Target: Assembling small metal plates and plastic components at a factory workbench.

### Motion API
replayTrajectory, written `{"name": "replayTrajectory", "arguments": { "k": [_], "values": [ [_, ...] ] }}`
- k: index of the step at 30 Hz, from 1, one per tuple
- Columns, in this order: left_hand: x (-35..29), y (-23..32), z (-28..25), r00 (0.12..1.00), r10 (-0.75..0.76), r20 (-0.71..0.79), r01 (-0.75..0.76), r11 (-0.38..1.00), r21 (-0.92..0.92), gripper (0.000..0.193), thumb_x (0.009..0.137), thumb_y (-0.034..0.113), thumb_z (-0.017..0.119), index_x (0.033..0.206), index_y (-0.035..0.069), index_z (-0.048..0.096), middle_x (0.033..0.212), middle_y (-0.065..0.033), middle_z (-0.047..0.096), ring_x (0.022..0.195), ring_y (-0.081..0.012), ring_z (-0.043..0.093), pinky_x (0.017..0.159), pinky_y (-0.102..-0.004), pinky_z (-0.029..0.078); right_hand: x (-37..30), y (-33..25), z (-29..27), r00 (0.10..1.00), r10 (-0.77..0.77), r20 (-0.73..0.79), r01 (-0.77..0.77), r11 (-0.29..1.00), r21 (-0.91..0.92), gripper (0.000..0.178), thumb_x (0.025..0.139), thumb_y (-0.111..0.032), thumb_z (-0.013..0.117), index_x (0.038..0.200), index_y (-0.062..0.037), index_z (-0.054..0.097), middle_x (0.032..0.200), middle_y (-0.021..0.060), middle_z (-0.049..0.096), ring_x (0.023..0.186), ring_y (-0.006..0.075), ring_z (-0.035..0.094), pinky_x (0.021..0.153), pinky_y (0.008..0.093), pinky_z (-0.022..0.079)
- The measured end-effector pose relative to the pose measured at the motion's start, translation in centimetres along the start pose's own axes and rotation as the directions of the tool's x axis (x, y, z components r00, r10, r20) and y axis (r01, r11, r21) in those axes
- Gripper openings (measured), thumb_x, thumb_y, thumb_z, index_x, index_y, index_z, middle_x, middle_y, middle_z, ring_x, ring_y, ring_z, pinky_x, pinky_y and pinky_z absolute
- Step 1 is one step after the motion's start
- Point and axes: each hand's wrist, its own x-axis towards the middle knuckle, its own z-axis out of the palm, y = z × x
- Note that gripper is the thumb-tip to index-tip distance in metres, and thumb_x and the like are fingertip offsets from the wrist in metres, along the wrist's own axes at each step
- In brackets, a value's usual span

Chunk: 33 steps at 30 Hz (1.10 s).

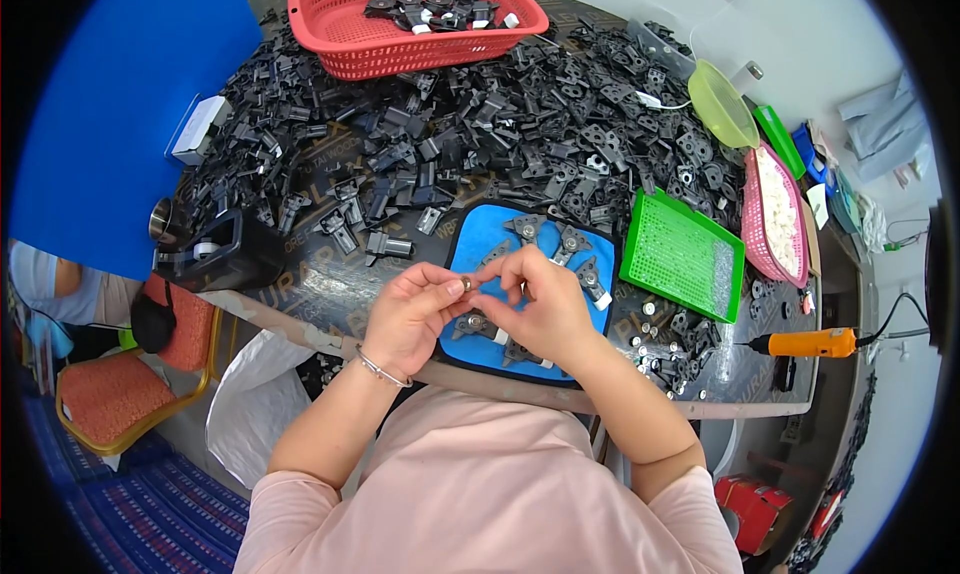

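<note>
My left hand (408, 314) is closed in a pinch on a small round metal piece (466, 284) between thumb and fingertips. Right against it, my right hand (543, 309) has its thumb and fingers curled together near the piece; what they hold, if anything, is too small to make out. Both hands hover over a blue mat (480, 236) with a black rim. Several black plastic parts (526, 228) with a white end on some of them lie on the mat, partly hidden under my hands.
Loose black plastic parts (420, 139) are heaped across the table below a red basket (420, 59). At the right are a green tray (670, 259), a pink basket (768, 236) of white pieces, small round pieces (648, 326) and an orange electric screwdriver (812, 343). A black tape dispenser (232, 254) stands left.
</note>
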Motion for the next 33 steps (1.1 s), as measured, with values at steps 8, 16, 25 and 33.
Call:
{"name": "replayTrajectory", "arguments": {
  "k": [8, 16, 25, 33],
  "values": [
    [0.0, -0.8, 0.9, 0.998, -0.063, -0.001, 0.063, 0.998, 0.021, 0.004, 0.085, 0.003, 0.063, 0.089, 0.003, 0.061, 0.096, -0.0115, 0.066, 0.088, -0.0188, 0.063, 0.084, -0.0334, 0.05, -0.3, 0.1, -1.2, 0.996, 0.055, 0.074, -0.055, 0.998, -0.006, 0.032, 0.073, -0.004, 0.075, 0.077, -0.0072, 0.043, 0.09, 0.0084, 0.071, 0.058, 0.0073, 0.054, 0.053, 0.0215, 0.047],
    [-0.2, -1.1, 1.6, 1.0, -0.026, -0.013, 0.029, 0.973, 0.229, 0.005, 0.084, 0.001, 0.064, 0.086, 0.005, 0.061, 0.098, -0.0142, 0.067, 0.09, -0.0218, 0.064, 0.085, -0.0357, 0.051, -0.8, 1.4, -3.3, 0.921, 0.345, 0.181, -0.386, 0.876, 0.289, 0.031, 0.072, 0.003, 0.071, 0.081, -0.0077, 0.043, 0.08, 0.0044, 0.069, 0.061, 0.0027, 0.052, 0.054, 0.0208, 0.045],
    [0.4, -0.9, 2.4, 0.999, 0.038, -0.015, -0.032, 0.956, 0.29, 0.008, 0.084, -0.001, 0.065, 0.09, 0.0, 0.06, 0.099, -0.0168, 0.067, 0.09, -0.0179, 0.065, 0.086, -0.0295, 0.052, -3.6, 2.2, -4.2, 0.833, 0.339, 0.438, -0.292, 0.941, -0.173, 0.026, 0.069, -0.004, 0.072, 0.079, -0.003, 0.048, 0.074, 0.009, 0.068, 0.064, 0.0208, 0.065, 0.055, 0.032, 0.048],
    [0.0, -0.7, 2.0, 0.998, 0.061, -0.015, -0.054, 0.951, 0.304, 0.008, 0.083, -0.002, 0.064, 0.089, 0.0, 0.06, 0.1, -0.0166, 0.067, 0.09, -0.0164, 0.064, 0.085, -0.0285, 0.051, -3.3, 1.5, -3.8, 0.851, 0.345, 0.395, -0.276, 0.935, -0.223, 0.026, 0.068, -0.003, 0.072, 0.079, -0.0024, 0.049, 0.073, 0.0105, 0.067, 0.069, 0.0269, 0.065, 0.059, 0.0355, 0.048]
  ]
}}
